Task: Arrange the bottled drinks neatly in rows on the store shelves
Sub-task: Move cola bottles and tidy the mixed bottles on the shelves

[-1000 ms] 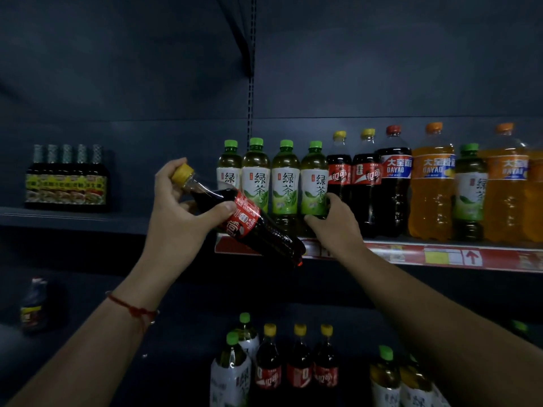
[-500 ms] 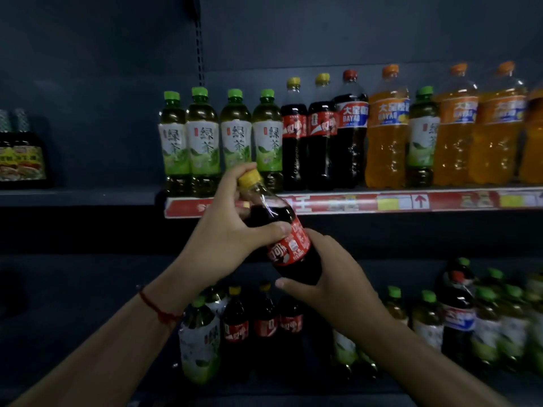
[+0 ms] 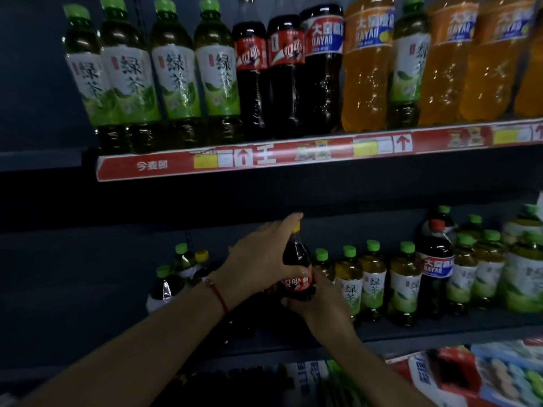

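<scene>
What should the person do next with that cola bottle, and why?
Probably set the cola bottle down upright on the lower shelf. Both the left hand and right hand grip it, level with the green tea bottles standing there.

The one camera sits on my head and faces forward and slightly down at the shelving from close range. The upper shelf (image 3: 264, 160) runs across the top half of the frame, its bottle tops cut off by the upper edge. The lower shelf (image 3: 440, 327) crosses the middle. My forearms enter from the bottom edge, reaching toward the centre of the frame.
</scene>
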The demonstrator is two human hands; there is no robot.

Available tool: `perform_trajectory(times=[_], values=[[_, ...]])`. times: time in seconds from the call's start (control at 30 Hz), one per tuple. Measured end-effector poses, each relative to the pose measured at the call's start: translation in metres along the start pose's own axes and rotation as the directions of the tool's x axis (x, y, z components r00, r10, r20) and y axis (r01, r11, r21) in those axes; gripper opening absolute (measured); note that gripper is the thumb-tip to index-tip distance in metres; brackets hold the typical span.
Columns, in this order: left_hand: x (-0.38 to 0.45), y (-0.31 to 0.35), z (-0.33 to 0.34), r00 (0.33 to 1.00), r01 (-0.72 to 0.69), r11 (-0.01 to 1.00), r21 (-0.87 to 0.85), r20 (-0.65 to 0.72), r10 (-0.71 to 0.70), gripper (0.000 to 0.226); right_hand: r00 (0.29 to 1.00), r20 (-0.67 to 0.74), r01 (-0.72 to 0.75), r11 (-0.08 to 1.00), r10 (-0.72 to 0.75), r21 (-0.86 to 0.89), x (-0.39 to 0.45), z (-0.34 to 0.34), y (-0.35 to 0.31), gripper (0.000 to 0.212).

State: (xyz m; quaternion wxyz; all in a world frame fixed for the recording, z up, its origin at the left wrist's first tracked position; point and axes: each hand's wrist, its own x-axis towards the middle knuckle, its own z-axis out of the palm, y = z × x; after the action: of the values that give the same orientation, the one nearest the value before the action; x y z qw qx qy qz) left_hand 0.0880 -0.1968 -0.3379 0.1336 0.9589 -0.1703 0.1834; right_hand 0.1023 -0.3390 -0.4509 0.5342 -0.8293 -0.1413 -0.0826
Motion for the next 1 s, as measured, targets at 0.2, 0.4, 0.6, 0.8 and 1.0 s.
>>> perform_trajectory(times=[0.2,0.4,0.6,0.8,1.0], values=[[0.013,-0.036,0.051,0.991,-0.131,0.916,0.38,0.063,0.116,0.105,0.993,-0.031,-0.111,0.992,0.113,0.063,0.013,0.044,0.052,0.066],[0.025,-0.044,0.075,0.989,-0.149,0.879,0.452,0.078,0.128,0.1,0.989,-0.046,-0.132,0.985,0.138,0.113,0.016,0.06,0.069,0.075],[0.036,-0.055,0.083,0.993,-0.118,0.882,0.456,0.062,0.1,0.104,0.999,0.028,0.028,0.99,-0.024,-0.139,0.014,0.028,0.045,0.054],[0.04,-0.068,0.097,0.988,-0.151,0.86,0.487,0.05,0.146,0.106,0.927,0.024,0.322,0.761,-0.374,-0.563,0.043,-0.025,0.007,0.054],[0.033,-0.054,0.096,0.995,-0.102,0.854,0.51,0.066,0.079,0.106,0.96,0.274,0.172,0.669,0.049,-0.723,0.083,-0.038,0.008,0.063]])
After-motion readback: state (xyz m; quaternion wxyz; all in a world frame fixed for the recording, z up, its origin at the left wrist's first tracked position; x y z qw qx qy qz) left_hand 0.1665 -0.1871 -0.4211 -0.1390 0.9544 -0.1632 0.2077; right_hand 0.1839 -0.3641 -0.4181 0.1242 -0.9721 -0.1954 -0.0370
